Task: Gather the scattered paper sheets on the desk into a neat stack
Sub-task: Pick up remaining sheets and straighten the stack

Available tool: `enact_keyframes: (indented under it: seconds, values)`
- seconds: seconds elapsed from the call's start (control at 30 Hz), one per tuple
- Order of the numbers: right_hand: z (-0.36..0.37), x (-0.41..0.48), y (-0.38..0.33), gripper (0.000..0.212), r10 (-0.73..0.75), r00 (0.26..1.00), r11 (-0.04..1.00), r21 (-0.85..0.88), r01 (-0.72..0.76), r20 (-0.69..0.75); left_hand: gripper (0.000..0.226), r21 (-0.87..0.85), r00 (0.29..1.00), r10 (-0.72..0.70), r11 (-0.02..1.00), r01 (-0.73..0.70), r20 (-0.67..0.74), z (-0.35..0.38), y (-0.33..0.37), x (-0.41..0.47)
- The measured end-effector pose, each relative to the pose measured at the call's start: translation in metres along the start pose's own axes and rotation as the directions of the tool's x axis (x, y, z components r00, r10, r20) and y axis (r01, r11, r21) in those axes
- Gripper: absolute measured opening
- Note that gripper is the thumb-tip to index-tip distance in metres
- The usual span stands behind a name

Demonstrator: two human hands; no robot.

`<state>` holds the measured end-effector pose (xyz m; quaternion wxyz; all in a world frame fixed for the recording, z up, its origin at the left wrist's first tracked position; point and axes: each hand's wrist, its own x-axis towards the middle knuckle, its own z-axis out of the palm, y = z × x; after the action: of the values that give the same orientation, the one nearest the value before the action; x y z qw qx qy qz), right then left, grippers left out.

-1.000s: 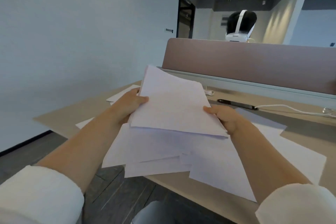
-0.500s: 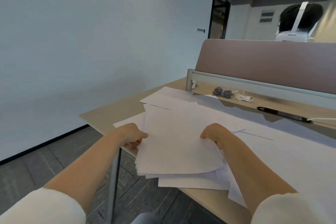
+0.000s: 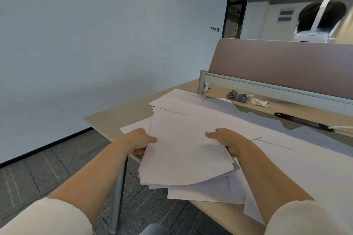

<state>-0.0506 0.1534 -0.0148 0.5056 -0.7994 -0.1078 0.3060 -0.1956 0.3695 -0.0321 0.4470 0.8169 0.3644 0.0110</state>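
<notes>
A bundle of white paper sheets (image 3: 183,150) lies low over the near left corner of the beige desk (image 3: 118,116), its lower edges fanned out unevenly. My left hand (image 3: 140,142) grips the bundle's left edge, thumb on top. My right hand (image 3: 228,142) grips its right edge, thumb on top and fingers underneath. More loose sheets (image 3: 191,101) lie spread on the desk behind the bundle, and others (image 3: 305,162) cover the desk to the right. One sheet (image 3: 133,127) peeks out at the left under the bundle.
A mauve divider panel (image 3: 286,61) runs along the back of the desk. In front of it lie a coiled grey cable (image 3: 237,96), a coiled white cable (image 3: 259,102) and a black pen-like object (image 3: 301,121). A person's head with a headset (image 3: 319,19) shows beyond the panel.
The bundle came down from its raised, tilted position to lie low over the desk's left corner, and my view swung left. Both hands kept their grip on its side edges.
</notes>
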Motion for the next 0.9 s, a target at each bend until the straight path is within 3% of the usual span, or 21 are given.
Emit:
enact_keyframes:
  seconds: [0.17,0.33,0.37,0.4,0.47,0.57,0.63,0.77,0.8,0.9]
  values:
    - [-0.003,-0.003,0.002,0.039,0.035,0.997,0.999,-0.001,-0.035,0.063,0.033,0.018,1.0,0.021,1.0,-0.022,0.003,0.0,-0.001,-0.001]
    - [-0.014,-0.015,-0.018,0.036,-0.213,0.976,0.968,-0.147,0.204,-0.05,0.049,-0.01,0.999,0.048,0.999,-0.049,-0.025,-0.011,-0.003,-0.004]
    - [-0.019,-0.013,-0.022,0.037,-0.244,0.968,0.964,-0.126,0.235,-0.066,0.056,-0.121,0.998,0.068,0.99,-0.069,-0.014,-0.018,-0.002,-0.004]
    - [-0.022,-0.009,-0.027,0.037,-0.259,0.962,0.964,-0.082,0.252,-0.087,0.064,-0.323,0.996,0.075,0.944,-0.059,0.038,-0.026,0.0,-0.003]
    - [-0.024,0.002,-0.036,0.041,-0.233,0.962,0.969,0.056,0.243,-0.145,0.078,-0.704,0.965,0.171,0.71,0.02,0.2,-0.044,0.007,-0.002]
    - [-0.016,0.024,-0.052,0.035,-0.161,0.973,0.909,0.359,0.212,-0.167,0.082,-0.899,0.912,0.352,0.436,0.041,0.212,-0.066,0.025,0.012]
    - [-0.009,0.052,-0.06,0.039,-0.131,0.979,0.849,0.493,0.192,-0.155,0.069,-0.93,0.921,0.363,0.368,0.001,0.145,-0.069,0.043,0.028]
    - [0.009,0.109,-0.068,0.041,-0.1,0.978,0.799,0.572,0.188,-0.182,0.009,-0.9,0.985,0.172,0.431,-0.068,0.008,-0.052,0.074,0.08]
    - [0.013,0.122,-0.071,0.04,-0.097,0.977,0.78,0.596,0.193,-0.19,0.005,-0.896,0.992,0.122,0.436,-0.087,-0.037,-0.048,0.081,0.095]
    - [0.017,0.154,-0.08,0.037,-0.123,0.981,0.73,0.656,0.19,-0.147,0.029,-0.882,0.987,0.055,0.443,-0.162,-0.153,-0.042,0.096,0.139]
